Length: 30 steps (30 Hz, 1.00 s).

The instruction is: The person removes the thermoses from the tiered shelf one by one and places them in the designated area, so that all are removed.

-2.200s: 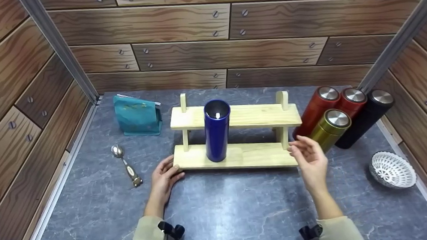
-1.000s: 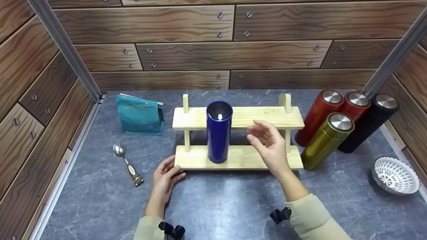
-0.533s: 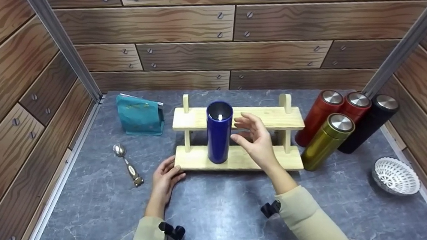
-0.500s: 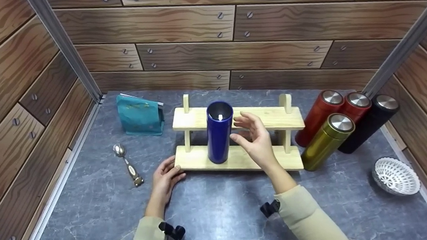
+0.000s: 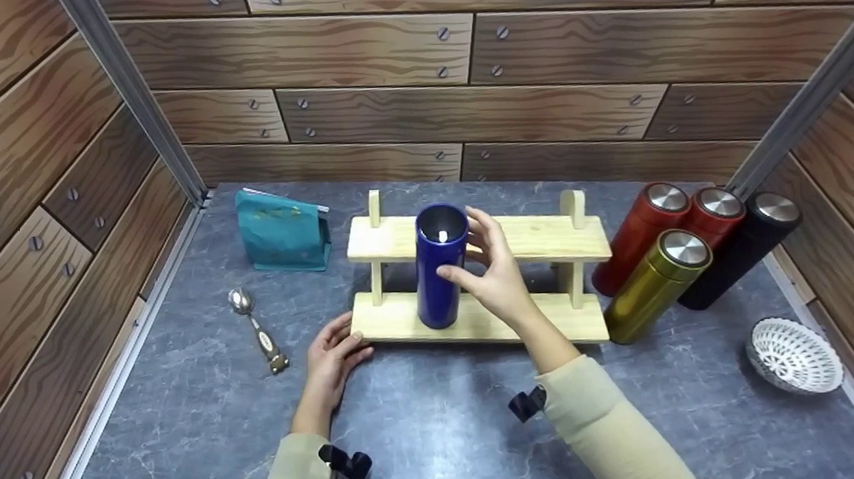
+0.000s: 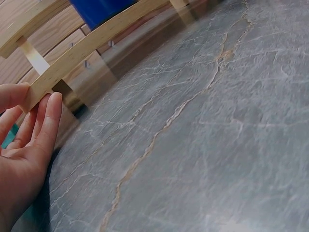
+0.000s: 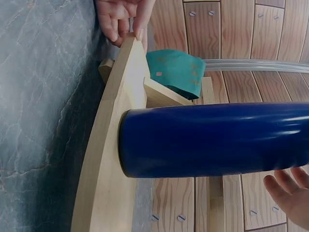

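An open-topped blue cylinder [image 5: 438, 284], which looks like a flask body, stands upright on the lower board of a two-tier wooden shelf [image 5: 537, 314]. My left hand [image 5: 330, 359] holds the shelf's front left corner, thumb on top and fingers below; the left wrist view shows this pinch on the board edge [image 6: 72, 53]. Beside the flask, my right hand [image 5: 493, 269] has its fingers loosely curved at the right side and its thumb across the front. In the right wrist view, fingertips [image 7: 277, 186] come up close to the flask [image 7: 207, 140]; firm contact is unclear.
Right of the shelf stand two red flasks [image 5: 641, 236], a gold flask [image 5: 642, 299] and a black flask [image 5: 729, 263]. A white woven basket [image 5: 792, 357] lies farther right. On the left are a teal pouch [image 5: 284, 234] and a spoon [image 5: 259, 330]. Wood-patterned walls enclose the table.
My right hand has moved left from the shelf's right end to the blue flask, its thumb now in front of it. My left hand keeps its hold on the shelf corner.
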Motion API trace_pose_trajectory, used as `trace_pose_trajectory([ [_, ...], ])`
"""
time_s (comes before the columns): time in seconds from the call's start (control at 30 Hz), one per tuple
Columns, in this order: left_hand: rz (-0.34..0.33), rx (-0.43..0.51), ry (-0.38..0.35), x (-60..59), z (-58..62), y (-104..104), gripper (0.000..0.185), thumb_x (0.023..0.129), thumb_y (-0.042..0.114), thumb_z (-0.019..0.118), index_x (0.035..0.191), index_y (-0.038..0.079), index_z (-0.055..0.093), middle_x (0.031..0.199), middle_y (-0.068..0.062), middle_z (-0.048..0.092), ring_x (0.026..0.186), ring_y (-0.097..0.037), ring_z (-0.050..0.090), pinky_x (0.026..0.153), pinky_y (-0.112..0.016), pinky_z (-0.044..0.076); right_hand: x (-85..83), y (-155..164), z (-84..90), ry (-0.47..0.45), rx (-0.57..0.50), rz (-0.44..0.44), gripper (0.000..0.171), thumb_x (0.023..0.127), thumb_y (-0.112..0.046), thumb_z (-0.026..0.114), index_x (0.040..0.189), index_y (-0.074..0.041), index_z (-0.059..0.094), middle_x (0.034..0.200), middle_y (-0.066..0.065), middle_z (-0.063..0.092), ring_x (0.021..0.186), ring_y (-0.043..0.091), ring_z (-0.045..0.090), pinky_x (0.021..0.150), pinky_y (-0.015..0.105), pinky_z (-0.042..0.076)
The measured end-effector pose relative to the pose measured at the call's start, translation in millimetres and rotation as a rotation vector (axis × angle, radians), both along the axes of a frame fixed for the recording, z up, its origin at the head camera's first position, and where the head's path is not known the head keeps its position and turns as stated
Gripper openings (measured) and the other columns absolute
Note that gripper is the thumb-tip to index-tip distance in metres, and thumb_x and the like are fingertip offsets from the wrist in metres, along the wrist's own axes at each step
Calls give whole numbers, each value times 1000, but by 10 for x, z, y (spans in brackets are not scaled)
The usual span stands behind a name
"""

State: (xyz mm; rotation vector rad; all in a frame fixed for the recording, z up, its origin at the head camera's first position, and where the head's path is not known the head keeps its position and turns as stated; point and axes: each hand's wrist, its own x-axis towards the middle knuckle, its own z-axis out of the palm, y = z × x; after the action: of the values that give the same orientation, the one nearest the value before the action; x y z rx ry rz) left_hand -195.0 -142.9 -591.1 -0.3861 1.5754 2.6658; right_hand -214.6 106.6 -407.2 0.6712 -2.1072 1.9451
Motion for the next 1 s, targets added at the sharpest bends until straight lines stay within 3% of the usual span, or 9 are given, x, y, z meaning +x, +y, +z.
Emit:
trace_pose_trajectory([
  [0.4,2,-11,3,-4,-15,5,49,82,-3,65,129,-1,48,112,-16,55,82,-23,62,74,-39,56,-29,-75,18,-7,29,-15,84,70,2,78,139,4,30,125,22,48,109,30,51,93,46,42],
  [0.67,4,-1,9,6,-7,-6,50,83,-5,63,130,-2,47,112,-17,54,81,-23,62,75,-39,56,-32,-89,-6,13,65,-17,82,72,-1,78,139,3,30,126,19,48,111,29,50,93,46,43],
  [1.0,-11,-6,6,12,-7,-2,51,83,-3,64,131,-2,46,113,-16,54,83,-23,62,76,-40,55,31,-21,-40,-1,28,-55,78,71,0,78,136,0,36,128,18,49,112,29,51,95,46,42],
])
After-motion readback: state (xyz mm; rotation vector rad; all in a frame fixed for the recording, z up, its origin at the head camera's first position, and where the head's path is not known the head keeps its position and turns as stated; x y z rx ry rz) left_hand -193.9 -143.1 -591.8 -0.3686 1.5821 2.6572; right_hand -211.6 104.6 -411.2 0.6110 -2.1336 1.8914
